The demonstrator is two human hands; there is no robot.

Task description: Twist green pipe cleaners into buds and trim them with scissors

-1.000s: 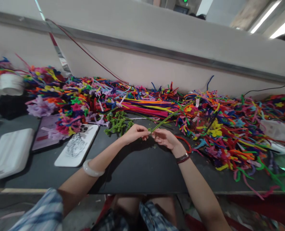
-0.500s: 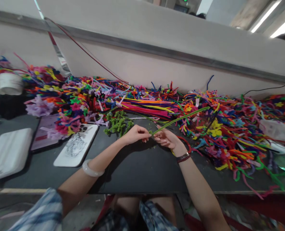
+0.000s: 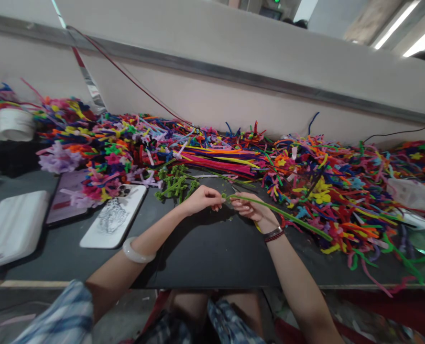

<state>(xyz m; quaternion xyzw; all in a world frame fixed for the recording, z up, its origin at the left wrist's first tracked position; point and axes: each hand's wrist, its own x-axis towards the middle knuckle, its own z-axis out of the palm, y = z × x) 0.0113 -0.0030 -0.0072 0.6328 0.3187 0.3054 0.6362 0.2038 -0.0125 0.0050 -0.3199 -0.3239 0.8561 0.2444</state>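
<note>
My left hand (image 3: pixel 207 198) pinches the small twisted end of a green pipe cleaner (image 3: pixel 298 219) between thumb and fingertips. The long part of that stem runs to the right, across the back of my right hand (image 3: pixel 250 206) and past the wrist. My right fingers are curled closed near the twisted end, close to my left fingertips. A thin dark tip and bits of red and yellow show around my right hand, too small to name. Left of my hands lies a heap of short twisted green pipe-cleaner pieces (image 3: pixel 178 184).
Multicoloured pipe cleaners and flowers (image 3: pixel 341 205) pile along the back and right of the dark table (image 3: pixel 212 258). A straight bundle of pipe cleaners (image 3: pixel 219 160) lies at the back. On the left are a white phone (image 3: pixel 114 217), a purple phone (image 3: pixel 67 200) and a white packet (image 3: pixel 15 227).
The long green stem has swung down from pointing up and right to lying over my right hand toward the lower right. My left hand has barely moved.
</note>
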